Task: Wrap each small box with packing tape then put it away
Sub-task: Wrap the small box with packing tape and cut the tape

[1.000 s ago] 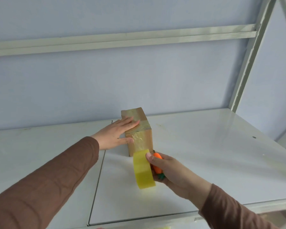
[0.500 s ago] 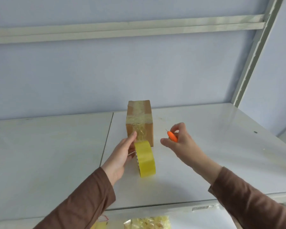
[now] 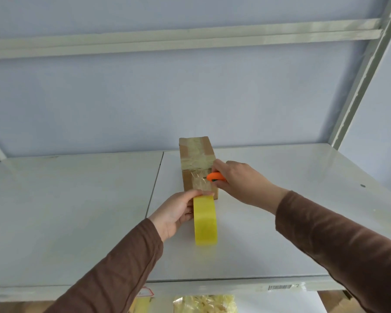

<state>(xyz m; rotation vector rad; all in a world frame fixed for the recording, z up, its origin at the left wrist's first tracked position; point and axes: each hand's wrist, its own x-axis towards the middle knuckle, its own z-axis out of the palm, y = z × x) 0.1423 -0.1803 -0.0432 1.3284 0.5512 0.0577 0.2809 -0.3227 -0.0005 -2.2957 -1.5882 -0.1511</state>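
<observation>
left hand [image 3: 175, 211] grips tape roll [image 3: 205, 220]; right hand [image 3: 239, 180] holds orange cutter [image 3: 215, 177] at box [image 3: 198, 164] edge.

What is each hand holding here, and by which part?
Left hand grips the yellow tape roll by its left side; right hand holds the orange cutter by its rear.

Lighting: bright, even, diffuse daylight-type; source not visible. Shadows: soft, faint; pale one on shelf [image 3: 280, 222] under tape roll [image 3: 205, 220], another beneath right sleeve [image 3: 339, 251]. Glare: mild sheen on shelf surface, far right. Sharpness: centre fairly crisp; slight softness overall, compression smear on wall [image 3: 190, 98]. Distortion: wide-angle; upright post [image 3: 361, 73] leans, rail [image 3: 190, 39] bows at frame edges.
</observation>
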